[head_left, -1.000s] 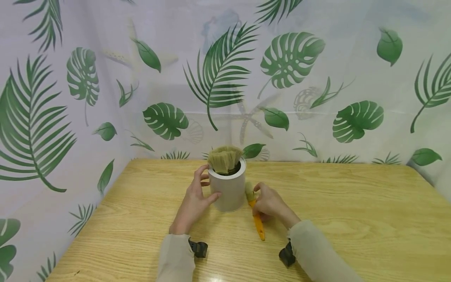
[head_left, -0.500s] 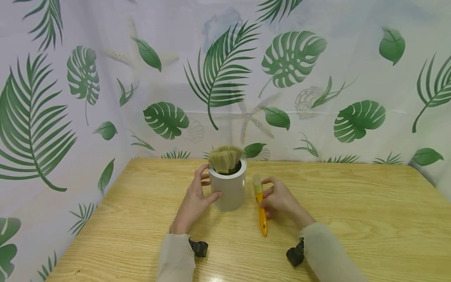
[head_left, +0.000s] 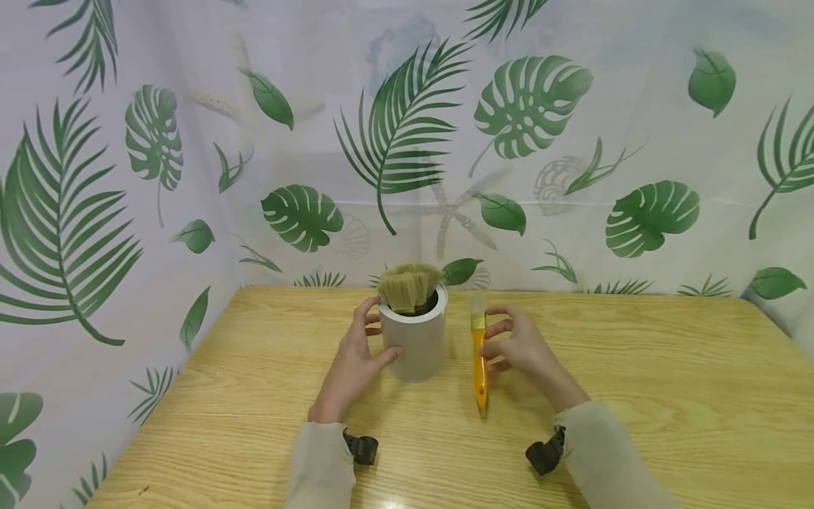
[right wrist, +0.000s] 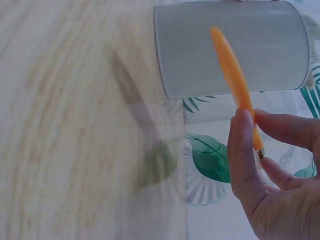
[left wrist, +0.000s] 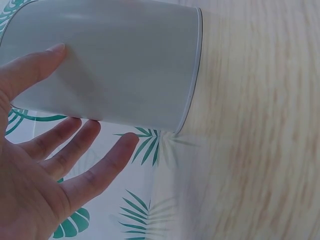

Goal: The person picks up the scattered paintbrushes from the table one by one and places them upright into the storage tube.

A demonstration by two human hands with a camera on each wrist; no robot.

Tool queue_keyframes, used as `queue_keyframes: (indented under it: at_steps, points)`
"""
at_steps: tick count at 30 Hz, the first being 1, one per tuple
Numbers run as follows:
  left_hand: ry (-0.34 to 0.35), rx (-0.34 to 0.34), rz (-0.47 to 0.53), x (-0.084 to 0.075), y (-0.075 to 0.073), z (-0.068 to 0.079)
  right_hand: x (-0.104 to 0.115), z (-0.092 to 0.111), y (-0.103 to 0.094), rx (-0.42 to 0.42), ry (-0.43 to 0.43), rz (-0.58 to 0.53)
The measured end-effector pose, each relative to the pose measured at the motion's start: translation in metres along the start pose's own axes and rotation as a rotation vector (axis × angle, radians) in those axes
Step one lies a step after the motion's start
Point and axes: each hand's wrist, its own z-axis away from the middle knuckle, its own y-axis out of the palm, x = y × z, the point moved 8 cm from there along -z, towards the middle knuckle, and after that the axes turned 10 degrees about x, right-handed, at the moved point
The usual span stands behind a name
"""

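Note:
A light grey-white can (head_left: 416,353) stands upright on the table, with pale bristles of paintbrushes (head_left: 407,288) showing above its rim. My left hand (head_left: 356,357) holds its left side. In the left wrist view, the thumb lies on the wall of the can (left wrist: 130,65) and fingertips meet its edge. To the right of the can, my right hand (head_left: 521,346) pinches a paintbrush (head_left: 480,364) by its orange handle, bristles up. The right wrist view has the handle of the paintbrush (right wrist: 232,70) raised over its reflection in the tabletop; its bristles are hard to see there.
The wood-grain table (head_left: 636,382) reaches back to a white curtain (head_left: 407,177) printed with green leaves. A black wrist camera (head_left: 361,448) is strapped at the left wrist and another black camera (head_left: 545,456) at the right.
My right hand has drawn the paintbrush rightward, away from the can, and the brush now points more nearly straight up. The left hand and the can have stayed in place.

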Motion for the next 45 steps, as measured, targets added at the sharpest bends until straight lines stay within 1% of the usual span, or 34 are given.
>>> queue_keyframes:
  at_steps: [8,14,17,22,35,45]
  points:
    - [0.001,-0.002,-0.004,-0.001,-0.001,0.0,0.01,0.002,-0.004,-0.008,-0.061,-0.053]
    - [-0.004,0.013,0.002,0.001,0.002,0.001,0.014,0.003,-0.011,-0.055,-0.089,-0.106]
    - [-0.005,0.004,0.004,0.002,0.001,0.002,0.019,0.002,-0.012,-0.078,-0.12,-0.127]
    - [0.004,-0.008,-0.004,0.001,-0.002,0.002,0.033,0.004,-0.015,-0.129,-0.205,-0.165]
    - [-0.004,-0.004,-0.003,-0.001,-0.001,0.001,0.063,0.009,-0.023,-0.26,-0.445,-0.286]
    - [-0.001,-0.003,-0.012,-0.001,-0.001,0.0,0.086,0.016,-0.026,-0.364,-0.673,-0.442]
